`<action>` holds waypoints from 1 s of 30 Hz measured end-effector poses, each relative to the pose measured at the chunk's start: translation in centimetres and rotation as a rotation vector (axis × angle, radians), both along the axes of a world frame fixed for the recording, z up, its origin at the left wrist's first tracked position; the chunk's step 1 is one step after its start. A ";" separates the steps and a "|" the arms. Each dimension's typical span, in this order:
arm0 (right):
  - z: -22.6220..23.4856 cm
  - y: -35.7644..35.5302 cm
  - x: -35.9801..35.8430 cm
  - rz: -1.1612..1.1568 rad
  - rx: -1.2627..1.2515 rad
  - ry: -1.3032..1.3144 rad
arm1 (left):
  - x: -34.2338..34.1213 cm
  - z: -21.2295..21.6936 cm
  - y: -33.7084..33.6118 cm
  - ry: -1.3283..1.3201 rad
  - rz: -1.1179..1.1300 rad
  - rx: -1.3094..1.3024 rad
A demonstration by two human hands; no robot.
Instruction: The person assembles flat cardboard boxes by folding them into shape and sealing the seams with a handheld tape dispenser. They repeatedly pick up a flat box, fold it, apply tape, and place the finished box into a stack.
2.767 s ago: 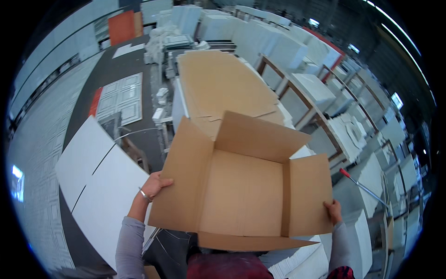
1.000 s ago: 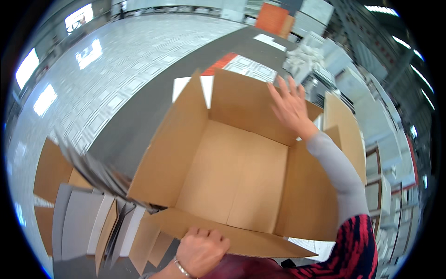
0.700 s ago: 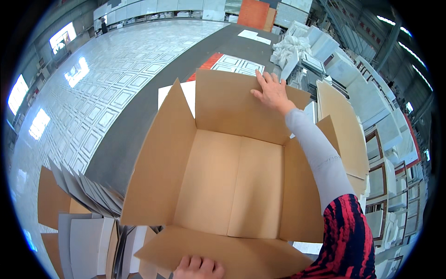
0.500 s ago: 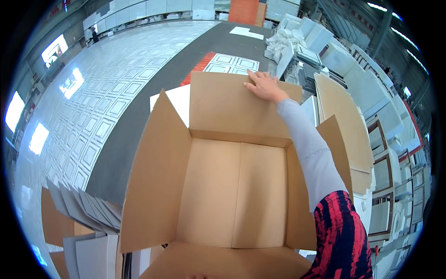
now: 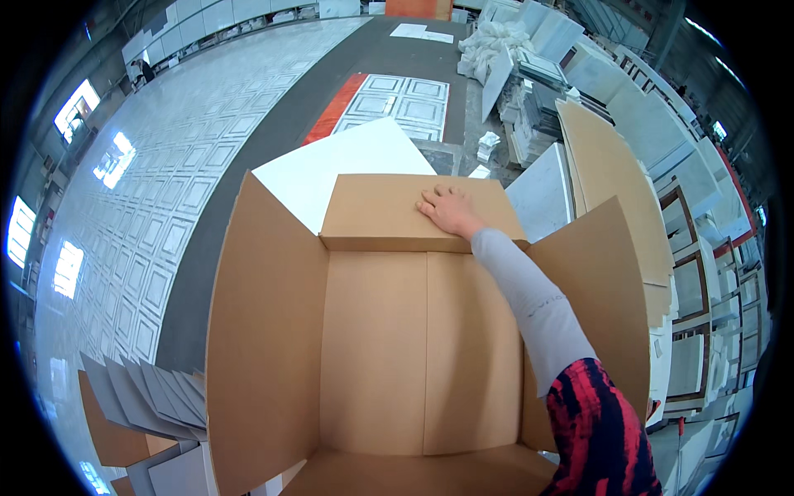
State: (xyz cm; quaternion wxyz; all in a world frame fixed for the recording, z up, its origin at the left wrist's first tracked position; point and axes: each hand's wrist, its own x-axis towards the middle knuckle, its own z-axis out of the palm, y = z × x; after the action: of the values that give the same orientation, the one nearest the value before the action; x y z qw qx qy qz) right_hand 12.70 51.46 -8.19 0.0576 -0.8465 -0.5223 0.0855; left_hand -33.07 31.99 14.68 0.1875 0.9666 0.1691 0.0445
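From above, a large open cardboard box [image 5: 397,347] fills the middle of the view, its four flaps spread outward. The right hand [image 5: 451,211] lies flat on the far flap [image 5: 389,219], fingers [image 5: 432,198] spread wide and pressing on the cardboard, gripping nothing. The left hand is out of sight. Behind the far flap a white board [image 5: 331,169] lies on the floor. Stone slabs [image 5: 579,58] and tan cardboard sheets [image 5: 612,165] crowd the right side. Grey sheets [image 5: 149,397] fan out at lower left, beside the box's left flap.
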 end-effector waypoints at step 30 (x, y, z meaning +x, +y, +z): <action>2.6 -13.5 -21.4 0.580 -0.146 -0.311 | -11.1 -17.3 -14.7 -0.079 0.191 0.484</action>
State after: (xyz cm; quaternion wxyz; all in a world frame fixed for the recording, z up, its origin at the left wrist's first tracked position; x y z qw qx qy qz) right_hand -8.67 37.99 -5.64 -0.1102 -0.6672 -0.7366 0.0052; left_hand -44.17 17.28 -2.63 -0.0479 0.9604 0.2368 0.1388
